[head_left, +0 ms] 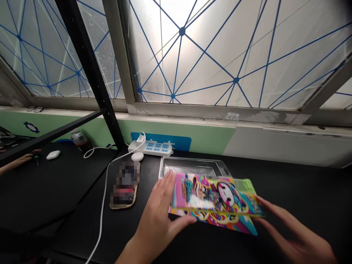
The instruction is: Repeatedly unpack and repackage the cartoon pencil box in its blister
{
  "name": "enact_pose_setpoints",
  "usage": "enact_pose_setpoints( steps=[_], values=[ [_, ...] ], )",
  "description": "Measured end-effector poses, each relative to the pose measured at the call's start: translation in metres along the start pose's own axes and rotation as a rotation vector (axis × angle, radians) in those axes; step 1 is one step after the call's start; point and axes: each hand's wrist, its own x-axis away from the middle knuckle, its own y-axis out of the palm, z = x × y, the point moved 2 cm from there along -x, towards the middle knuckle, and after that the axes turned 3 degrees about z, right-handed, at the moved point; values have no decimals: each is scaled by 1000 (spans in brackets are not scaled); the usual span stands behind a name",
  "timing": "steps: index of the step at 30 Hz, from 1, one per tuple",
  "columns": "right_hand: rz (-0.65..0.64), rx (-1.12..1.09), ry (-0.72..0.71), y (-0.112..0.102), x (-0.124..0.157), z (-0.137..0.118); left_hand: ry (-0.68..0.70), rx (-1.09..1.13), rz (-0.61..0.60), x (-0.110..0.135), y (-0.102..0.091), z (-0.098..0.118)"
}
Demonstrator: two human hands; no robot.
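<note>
Nearest me, the left hand (159, 212) has the left end of a flat, glossy, brightly printed cartoon packet (217, 200) between a thumb beneath and flat, spread fingers above. The right hand (291, 234) reaches for the other end with its fingers stretched long. It is blurred, so I cannot tell whether it pinches or only touches.

The packet hangs between the two hands, tilted, just above the matte black desk (302, 176). I'd judge it is being lifted or turned over. The slick, thin card would call for a firm hold on both edges.

Just beyond the left hand's fingertips lies a clear, shiny, rectangular plastic tray (192, 165). To the left of that hand are a phone in a tan-rimmed case (125, 185) and a white cable (101, 212). Farther off sits a white power strip with blue sockets (154, 147). At the far left another person's hand (19, 161) rests on the desk.
</note>
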Motion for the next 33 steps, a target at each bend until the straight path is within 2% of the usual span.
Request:
enact_pose_setpoints(
  steps=[3, 5, 7, 9, 13, 16, 20, 23, 26, 28, 30, 31, 33],
  values=[
    [-36, -66, -162, 1, -46, -9, -65, -49, -6, -36, 1, -1],
    [-45, -67, -225, 10, -74, -14, -117, -89, -19, -55, 5, -10],
    [-86, -63, -256, 25, -94, -16, -173, -128, -51, -64, 10, -22],
    [-135, -70, -276, 43, -102, -16, -236, -161, -89, -65, 17, -37],
    [-192, -77, -299, 71, -94, -7, -323, -192, -191, -51, 32, -59],
    [-242, -56, -288, 81, -87, 6, -341, -214, -269, -45, 37, -63],
    [-280, 4, -274, 81, -87, 13, -348, -308, -349, -48, 37, -55],
    [-203, 47, -314, 74, -83, 4, -276, -388, -295, -54, 38, -42],
    [-151, 13, -438, 68, -67, -18, -177, -373, -255, -61, 47, -24],
    [-224, -49, -597, 71, -52, -37, -123, -340, -282, -67, 59, -11],
    [-356, -78, -750, 78, -38, -54, -108, -324, -331, -74, 71, -3],
    [-434, -73, -796, 82, -32, -61, -114, -326, -355, -78, 77, -2],
    [-599, -35, -799, 90, -25, -70, -143, -346, -384, -85, 87, -5]
  ],
)
